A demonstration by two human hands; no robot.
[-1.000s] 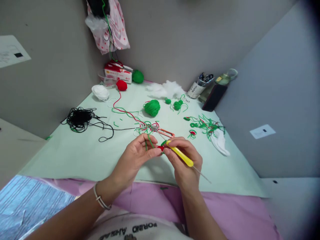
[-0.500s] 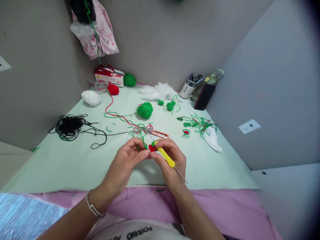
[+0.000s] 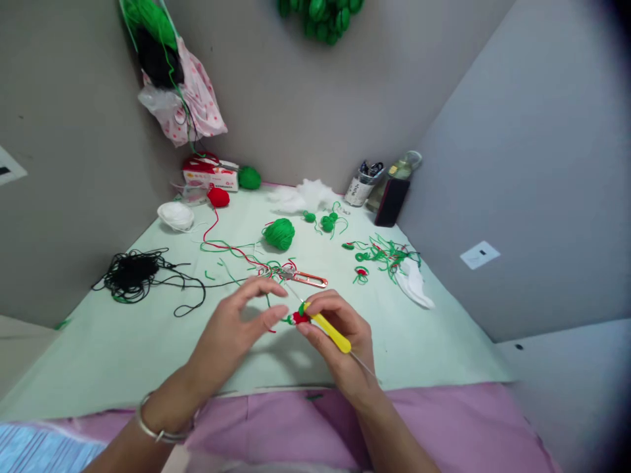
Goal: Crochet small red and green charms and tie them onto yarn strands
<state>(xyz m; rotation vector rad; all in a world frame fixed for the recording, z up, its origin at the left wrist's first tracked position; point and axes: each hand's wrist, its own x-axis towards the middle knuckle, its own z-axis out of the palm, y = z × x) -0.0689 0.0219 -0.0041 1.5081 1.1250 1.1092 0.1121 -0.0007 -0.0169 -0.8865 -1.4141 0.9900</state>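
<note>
My right hand (image 3: 351,341) is closed around a crochet hook (image 3: 332,332) with a yellow handle and a thin metal shaft at either end. Its thumb and fingertips also pinch a small red, green and white crocheted piece (image 3: 299,318) beside the handle. Just left of that piece, my left hand (image 3: 234,328) is open, thumb and fingers apart with nothing between them. Loose green and red yarn ends hang from the piece. Beyond my fingertips lie small snips with an orange handle (image 3: 309,279), among tangled yarn ends.
Black yarn (image 3: 133,274) is heaped at left. A green yarn ball (image 3: 279,234) sits mid-table, with a red ball (image 3: 218,196) and white stuffing (image 3: 308,195) farther back. Green scraps (image 3: 387,253) lie right, near a phone (image 3: 392,203) and a pen cup (image 3: 361,187).
My left hand has let go of the crocheted piece, spread its fingers and moved left. The right hand keeps the piece and the hook. The camera view has tilted up.
</note>
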